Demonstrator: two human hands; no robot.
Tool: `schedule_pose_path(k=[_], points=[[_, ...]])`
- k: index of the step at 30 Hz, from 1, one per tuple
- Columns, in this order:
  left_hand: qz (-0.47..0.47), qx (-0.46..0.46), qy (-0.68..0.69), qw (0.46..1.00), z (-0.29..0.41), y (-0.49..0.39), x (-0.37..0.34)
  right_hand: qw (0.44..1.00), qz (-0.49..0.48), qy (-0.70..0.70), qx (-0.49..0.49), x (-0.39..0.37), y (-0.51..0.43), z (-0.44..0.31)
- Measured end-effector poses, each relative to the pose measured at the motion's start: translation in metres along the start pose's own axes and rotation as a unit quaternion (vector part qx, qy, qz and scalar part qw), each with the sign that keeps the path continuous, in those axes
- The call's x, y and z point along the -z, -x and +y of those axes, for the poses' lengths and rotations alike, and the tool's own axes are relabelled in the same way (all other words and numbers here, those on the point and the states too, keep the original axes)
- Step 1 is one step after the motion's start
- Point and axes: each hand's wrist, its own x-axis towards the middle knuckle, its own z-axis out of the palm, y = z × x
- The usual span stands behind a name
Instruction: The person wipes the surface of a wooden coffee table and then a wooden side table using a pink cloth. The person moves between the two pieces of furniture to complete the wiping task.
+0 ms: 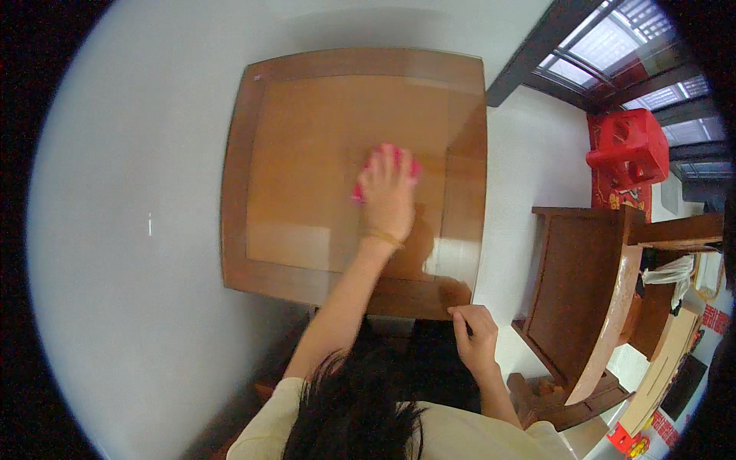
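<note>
A wooden table (299,172) with a glossy, reflective top and a darker border lies in front of me. My left hand (391,195) is spread palm down on a crumpled pink cloth (363,184), pressing it on the tabletop right of the middle. Parts of the cloth show around the fingers, and the hand looks slightly blurred. A yellowish band circles that wrist. At the near right corner of the table is my right hand (474,336), its fingers loosely curled by the edge. Whether it grips the edge is not clear.
A pale wall (132,172) runs along the left. To the right are a large brown wooden piece of furniture (581,287), red plastic stools (638,144) on a red patterned mat (601,195), and a dark-framed window or door (604,52). White fabric (673,276) lies beyond.
</note>
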Motion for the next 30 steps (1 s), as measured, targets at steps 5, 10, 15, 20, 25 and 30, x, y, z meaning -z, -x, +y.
schedule_pose_path(k=[5, 10, 15, 20, 25, 30], points=[[0.011, -0.108, 0.086, 0.990, 0.097, 0.022, -0.037, 1.000, 0.008, -0.001, -0.013, 0.009, -0.002, 0.002], [-0.081, -0.198, 0.166, 0.963, 0.078, 0.041, -0.016, 1.000, 0.009, 0.016, -0.019, 0.012, -0.001, 0.005], [-0.076, -0.229, 0.065, 0.968, -0.020, 0.086, 0.034, 1.000, 0.009, 0.014, -0.005, 0.004, -0.003, -0.006], [-0.087, 0.023, -0.056, 0.994, -0.166, 0.094, 0.093, 1.000, -0.004, 0.017, -0.021, 0.000, -0.003, -0.011], [-0.011, 0.133, -0.038, 0.990, -0.264, 0.106, 0.131, 1.000, -0.020, -0.001, -0.003, -0.008, -0.007, -0.017], [0.017, 0.168, -0.083, 0.982, -0.264, 0.100, 0.113, 0.999, -0.035, 0.001, -0.008, -0.009, -0.006, -0.021]])
